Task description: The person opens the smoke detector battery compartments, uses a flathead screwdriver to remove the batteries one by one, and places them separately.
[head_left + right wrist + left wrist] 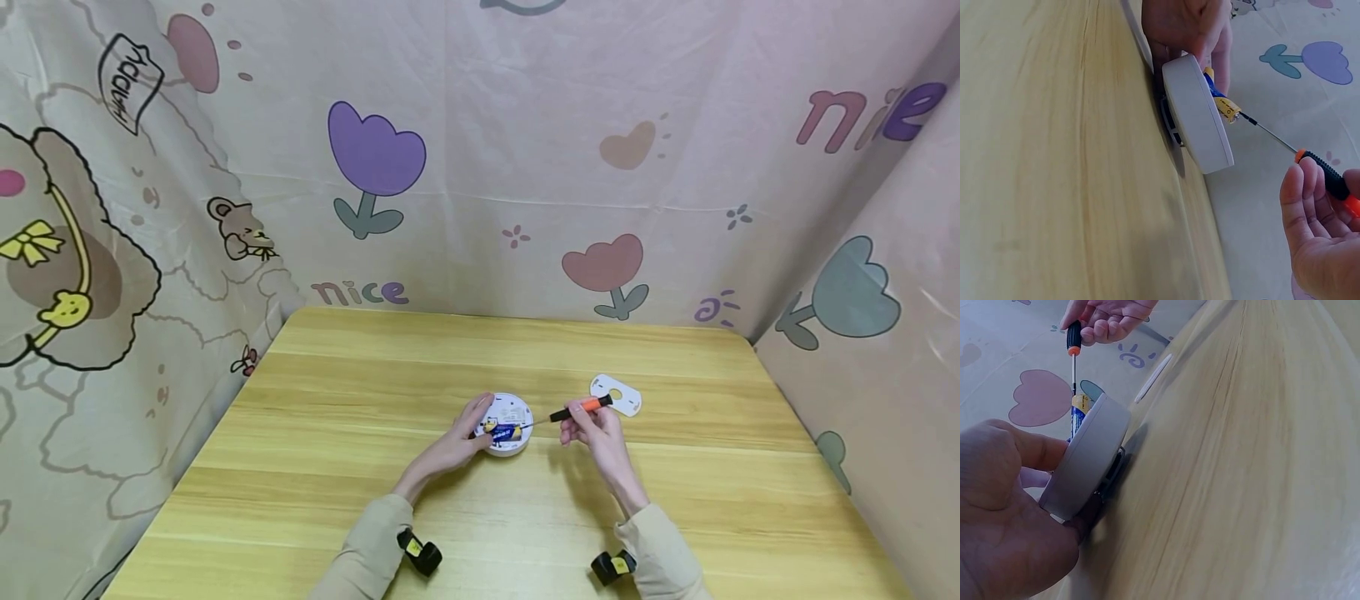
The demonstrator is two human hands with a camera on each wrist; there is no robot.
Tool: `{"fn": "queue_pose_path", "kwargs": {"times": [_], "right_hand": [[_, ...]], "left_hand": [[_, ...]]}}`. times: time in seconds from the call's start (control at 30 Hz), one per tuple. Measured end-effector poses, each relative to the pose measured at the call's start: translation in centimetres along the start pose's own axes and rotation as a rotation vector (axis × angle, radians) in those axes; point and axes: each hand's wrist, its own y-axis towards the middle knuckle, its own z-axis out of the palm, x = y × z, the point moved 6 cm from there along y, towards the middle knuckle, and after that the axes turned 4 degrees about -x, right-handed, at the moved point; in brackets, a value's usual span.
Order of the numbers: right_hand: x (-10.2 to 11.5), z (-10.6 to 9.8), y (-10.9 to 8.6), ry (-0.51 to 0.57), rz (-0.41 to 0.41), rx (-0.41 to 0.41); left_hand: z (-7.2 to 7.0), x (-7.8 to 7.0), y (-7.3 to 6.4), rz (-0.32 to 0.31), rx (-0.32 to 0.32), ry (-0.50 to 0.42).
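A round white smoke alarm [501,402] is gripped at its left edge by my left hand [453,446], thumb and fingers spread around the rim. Its casing [1088,456] is tilted just over the table in the left wrist view. A blue and yellow battery [1227,107] sticks out of its face at a slant, one end raised. My right hand [600,437] holds a screwdriver [562,413] by its black and orange handle, between thumb and fingers. The thin shaft [1275,137] points left, and its dark tip is right at the battery's raised yellow end.
Behind the right hand lies a flat white mounting plate [628,402] with a hole in its middle. The wooden table [337,375] is bordered by printed cloth [480,150] at the back and both sides. Black wrist cameras [420,554] are strapped over the sleeves.
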Motion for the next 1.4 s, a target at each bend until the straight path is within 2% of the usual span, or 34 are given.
{"fn": "queue_pose_path", "kwargs": {"times": [0.3,0.5,0.73,0.9,0.97,1.03,1.17,1.23,1.3,1.4], "right_hand": [[0.2,-0.5,-0.2,0.019,-0.016,-0.052],[0.2,-0.9,-0.3,0.068,-0.043,-0.047],[0.2,-1.9,-0.3,0.211,-0.112,-0.019],[0.3,-2.6,-0.5,0.221,-0.187,0.050],[0.3,-2.8,-0.6,0.179,-0.207,0.061],[0.2,-3.0,-0.6,0.096,-0.192,0.041],[-0.3,-3.3,-0.6,-0.193,-0.075,-0.040],[-0.6,-3.3,-0.7,-0.343,-0.032,-0.053],[-0.7,-3.1,-0.7,-0.483,-0.035,-0.053],[-0.6,-2.7,-0.7,-0.646,-0.097,-0.049]], "left_hand": [[-0.1,-0.1,-0.1,0.013,0.023,-0.003],[-0.1,0.2,-0.2,-0.013,0.023,0.023],[0.0,-0.1,-0.1,0.027,-0.035,0.045],[-0.1,-0.2,0.0,0.038,-0.094,0.028],[-0.1,-0.1,0.0,0.032,-0.103,0.025],[-0.1,-0.1,0.0,0.026,-0.106,0.027],[-0.2,0.0,0.0,0.015,-0.107,0.037],[-0.2,0.0,0.0,0.012,-0.107,0.038],[-0.2,0.1,0.0,0.010,-0.107,0.034],[-0.2,0.1,-0.1,0.014,-0.106,0.033]]}}
